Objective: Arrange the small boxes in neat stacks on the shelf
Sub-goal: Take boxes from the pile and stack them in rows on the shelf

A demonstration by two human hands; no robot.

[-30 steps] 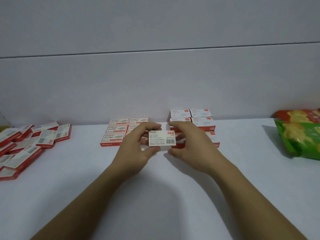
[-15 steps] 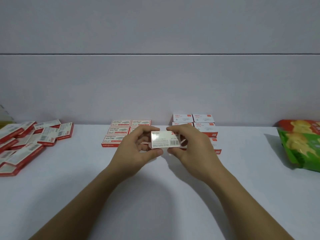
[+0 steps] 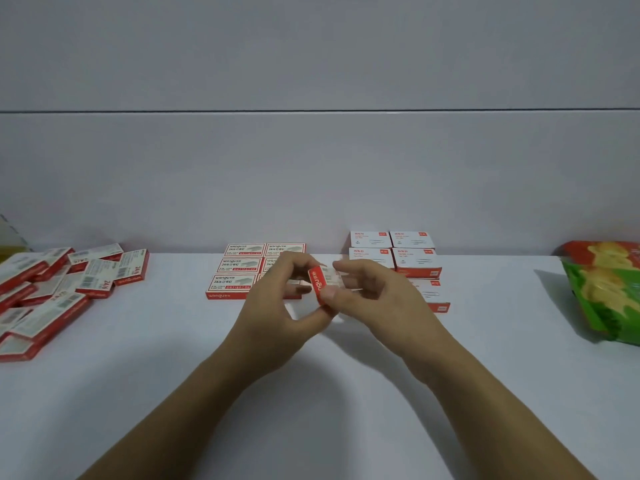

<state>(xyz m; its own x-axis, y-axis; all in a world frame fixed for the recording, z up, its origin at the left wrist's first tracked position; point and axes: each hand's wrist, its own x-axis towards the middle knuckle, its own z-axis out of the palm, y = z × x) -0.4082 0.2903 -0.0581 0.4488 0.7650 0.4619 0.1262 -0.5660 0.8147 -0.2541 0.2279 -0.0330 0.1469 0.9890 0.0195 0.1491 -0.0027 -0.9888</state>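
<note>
The fingers [image 3: 297,262] of the left hand [image 3: 277,306] are curled over the top of a small box [image 3: 319,285] while its thumb presses up from below, so the box is pinched at its left end. The right hand [image 3: 377,299] meets it from the other side, thumb laid on the near face and fingertips bent round the far edge, so both hands grip the one box. The small box is held in the air above the white shelf [image 3: 311,403], turned on edge and tilted, with a narrow red side bearing white lettering toward the camera; its pale printed face is blurred. Just behind the small box and a little to its left lies a flat block of staple boxes [image 3: 239,271], set in tidy rows, white tops with red edges, partly hidden by the left hand. Behind the small box and to its right stands a taller stack [image 3: 412,252] of white boxes with red trim, stepped down toward the front, its near part covered by the right hand. Far to the left of the small box, a loose heap [image 3: 52,292] of red-and-white boxes lies jumbled at all angles. Far to its right, a green and red snack bag [image 3: 606,292] lies at the frame edge. Beyond everything rises a plain pale wall [image 3: 311,168].
</note>
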